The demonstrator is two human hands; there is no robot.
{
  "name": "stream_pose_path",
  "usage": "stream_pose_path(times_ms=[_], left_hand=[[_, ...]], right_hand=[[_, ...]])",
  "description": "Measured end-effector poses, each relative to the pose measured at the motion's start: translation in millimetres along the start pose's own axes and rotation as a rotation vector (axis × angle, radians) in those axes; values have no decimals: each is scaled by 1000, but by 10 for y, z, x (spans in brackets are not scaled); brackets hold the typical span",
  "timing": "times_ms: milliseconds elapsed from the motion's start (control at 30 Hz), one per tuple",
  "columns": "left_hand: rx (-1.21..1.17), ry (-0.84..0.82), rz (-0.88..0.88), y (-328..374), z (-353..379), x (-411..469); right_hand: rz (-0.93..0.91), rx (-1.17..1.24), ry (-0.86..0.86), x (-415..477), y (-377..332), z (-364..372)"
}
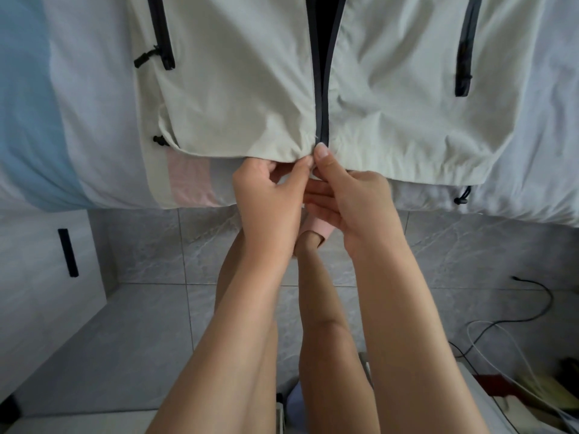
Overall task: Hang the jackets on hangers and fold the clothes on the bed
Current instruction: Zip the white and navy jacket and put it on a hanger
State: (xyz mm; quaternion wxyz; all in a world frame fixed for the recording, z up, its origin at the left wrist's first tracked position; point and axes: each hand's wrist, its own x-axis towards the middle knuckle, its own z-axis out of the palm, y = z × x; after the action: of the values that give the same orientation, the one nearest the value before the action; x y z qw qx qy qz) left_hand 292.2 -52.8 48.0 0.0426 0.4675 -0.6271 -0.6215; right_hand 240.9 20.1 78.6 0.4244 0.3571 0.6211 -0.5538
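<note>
A pale grey-green jacket (244, 89) with dark zips lies flat on the bed (94, 120), its hem at the bed's near edge. Its front zip (322, 98) runs down the middle and is parted higher up. My left hand (269, 195) pinches the hem just left of the zip's bottom end. My right hand (347, 195) pinches the hem on the other side, thumb pressed on the zip's base. Both hands meet at the hem's centre. A pink garment (188, 183) peeks out from under the jacket's left side.
A light blue cover (28, 120) lies on the bed's left part. Below are grey floor tiles (156, 308), a white cabinet with a black handle (67, 252) at left, cables (517, 321) and clutter at lower right. My leg and pink slipper (319, 230) stand under my hands.
</note>
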Motion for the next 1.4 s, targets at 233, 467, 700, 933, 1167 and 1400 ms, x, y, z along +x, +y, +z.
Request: stream_pose_path(times_ms=[233, 467, 700, 933, 1167, 1400], left_hand=[[-36, 33, -125, -46, -6, -103], [-189, 70, -251, 5, 51, -147], [-147, 3, -170, 132, 33, -109], [78, -21, -14, 171, -85, -100], [-31, 23, -108, 141, -58, -184], [-22, 20, -164, 32, -66, -141]], right_hand=[[34, 18, 20, 7, 182, 15], [-20, 358, -52, 27, 280, 40], [-61, 314, -235, 81, 324, -44], [-300, 97, -242, 153, 367, -85], [-321, 105, -96, 131, 413, -11], [-264, -535, -142, 6, 209, -157]])
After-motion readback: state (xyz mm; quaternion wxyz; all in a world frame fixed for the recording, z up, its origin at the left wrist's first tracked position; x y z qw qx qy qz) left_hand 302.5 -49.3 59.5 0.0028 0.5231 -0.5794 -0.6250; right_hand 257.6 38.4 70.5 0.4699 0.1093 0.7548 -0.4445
